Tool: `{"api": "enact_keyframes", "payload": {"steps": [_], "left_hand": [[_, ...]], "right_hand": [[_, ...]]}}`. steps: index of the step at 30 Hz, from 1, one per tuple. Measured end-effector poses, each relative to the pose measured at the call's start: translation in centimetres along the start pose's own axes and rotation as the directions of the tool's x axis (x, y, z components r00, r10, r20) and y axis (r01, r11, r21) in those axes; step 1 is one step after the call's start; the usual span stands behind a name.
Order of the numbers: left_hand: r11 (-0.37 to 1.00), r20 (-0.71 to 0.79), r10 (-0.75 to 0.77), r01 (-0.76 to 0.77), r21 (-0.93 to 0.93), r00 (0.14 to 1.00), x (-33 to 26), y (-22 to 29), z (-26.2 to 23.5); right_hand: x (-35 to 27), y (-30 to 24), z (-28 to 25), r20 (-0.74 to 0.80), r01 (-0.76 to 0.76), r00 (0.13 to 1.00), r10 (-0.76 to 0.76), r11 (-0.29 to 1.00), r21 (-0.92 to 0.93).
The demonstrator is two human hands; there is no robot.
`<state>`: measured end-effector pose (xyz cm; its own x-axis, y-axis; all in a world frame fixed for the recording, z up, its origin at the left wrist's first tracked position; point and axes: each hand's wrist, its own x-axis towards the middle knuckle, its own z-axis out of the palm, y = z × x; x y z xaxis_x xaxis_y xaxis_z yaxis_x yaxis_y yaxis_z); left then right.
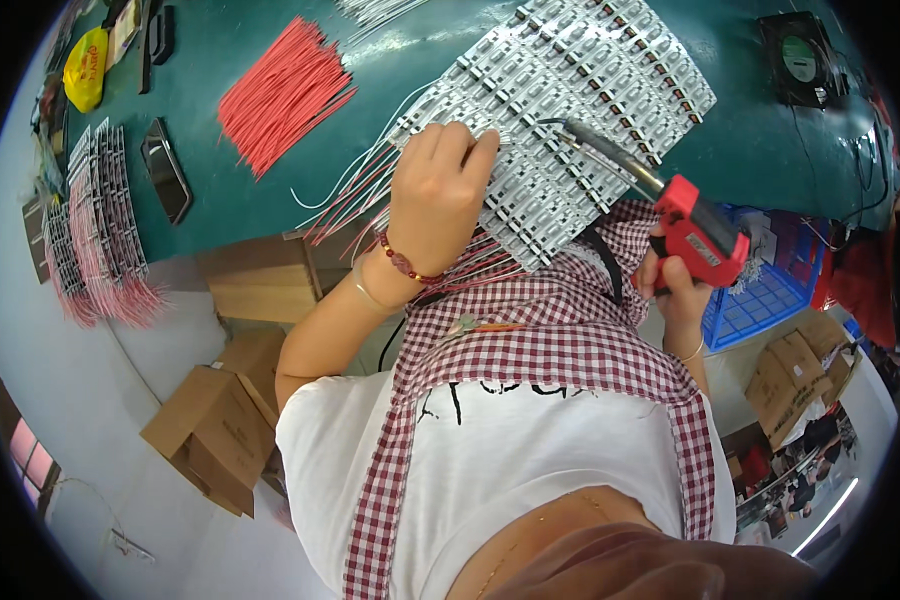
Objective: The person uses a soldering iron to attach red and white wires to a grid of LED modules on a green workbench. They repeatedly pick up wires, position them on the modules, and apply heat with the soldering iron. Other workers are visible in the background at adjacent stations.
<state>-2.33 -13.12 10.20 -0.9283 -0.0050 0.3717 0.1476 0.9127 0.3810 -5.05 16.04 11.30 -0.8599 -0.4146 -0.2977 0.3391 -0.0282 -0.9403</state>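
My right hand (678, 290) is wrapped round the grip of a red and black soldering gun (698, 228). Its slim metal tip reaches left over a large panel of small white-grey circuit boards (580, 110). The panel lies slantwise across the near edge of the table. On the panel's left part rests my left hand (438, 185), its fingers bent and pressed together. What those fingertips pinch is hidden from view. Red and white wires (355, 195) stick out from the panel's left and lower edge, beneath and beside that hand.
Bundled red wires (285, 95) lie on the green table (400, 55), with white wires (380, 12) behind. A phone (166, 170) and wired boards (108, 215) are at left. A black fan-like device (798, 58) stands far right. Below sit a blue basket (760, 300) and cardboard boxes (215, 430).
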Motion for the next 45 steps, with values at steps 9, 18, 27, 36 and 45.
{"api": "enact_keyframes", "payload": {"steps": [9, 18, 27, 36, 45], "left_hand": [[0.999, 0.028, 0.031, -0.032, 0.037, 0.999, 0.3, 0.2, 0.2], [0.999, 0.044, 0.034, -0.035, 0.02, 0.998, 0.4, 0.0, 0.1], [0.999, 0.078, 0.043, -0.046, 0.029, 0.996, 0.4, -0.2, 0.0], [0.998, 0.099, 0.037, -0.042, 0.044, 0.994, 0.4, -0.3, -0.1], [0.996, 0.129, 0.05, -0.059, 0.071, 0.99, 0.7, -0.2, -0.4]], "right_hand": [[-0.5, 0.5, 1.7, 0.05, -0.038, 0.998, 0.043, 0.996, -0.086], [-0.4, 2.0, -0.1, 0.191, 0.147, 0.981, -0.038, 0.789, -0.597], [-0.8, 2.1, 0.2, 0.114, 0.08, 0.993, -0.02, 0.831, -0.55], [-1.4, 2.3, -0.7, 0.152, 0.121, 0.987, -0.041, 0.817, -0.564], [-1.8, 2.9, -0.5, 0.073, 0.031, 0.997, 0.007, 0.865, -0.501]]}}
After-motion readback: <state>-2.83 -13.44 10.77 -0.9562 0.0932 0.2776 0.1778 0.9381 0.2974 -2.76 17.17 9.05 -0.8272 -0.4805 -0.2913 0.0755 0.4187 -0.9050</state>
